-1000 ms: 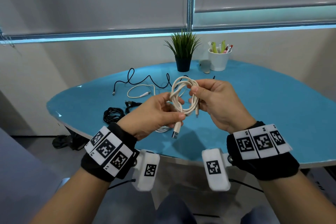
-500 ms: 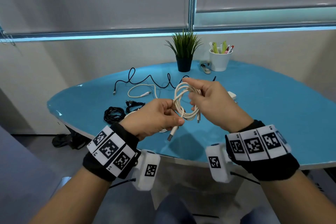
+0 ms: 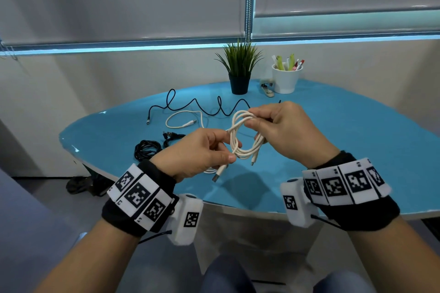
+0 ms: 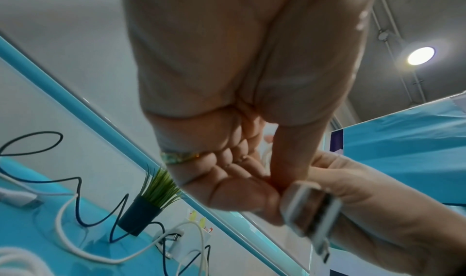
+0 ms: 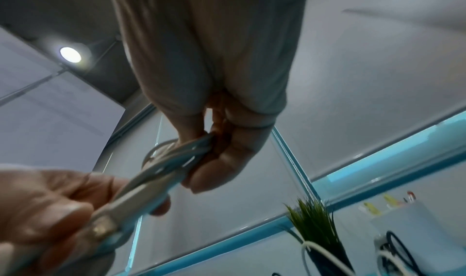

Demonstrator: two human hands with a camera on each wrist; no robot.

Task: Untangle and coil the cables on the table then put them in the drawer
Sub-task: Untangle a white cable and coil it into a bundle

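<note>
Since a second ago, both hands have drifted apart, stretching the coiled cream-white USB cable (image 3: 245,137) above the blue tabletop (image 3: 345,131). Curled fingers hide parts of its loops. Left hand (image 3: 197,152) pinches the plug end; right hand (image 3: 283,131) grips the coil's top.

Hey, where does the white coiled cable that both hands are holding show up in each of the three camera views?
Head view: the white coiled cable hangs at centre, between the left hand and right hand.
Left wrist view: only its blurred plug end shows, lower right.
Right wrist view: blurred strands run from centre to lower left.
Shared landmark: the potted plant.
</note>
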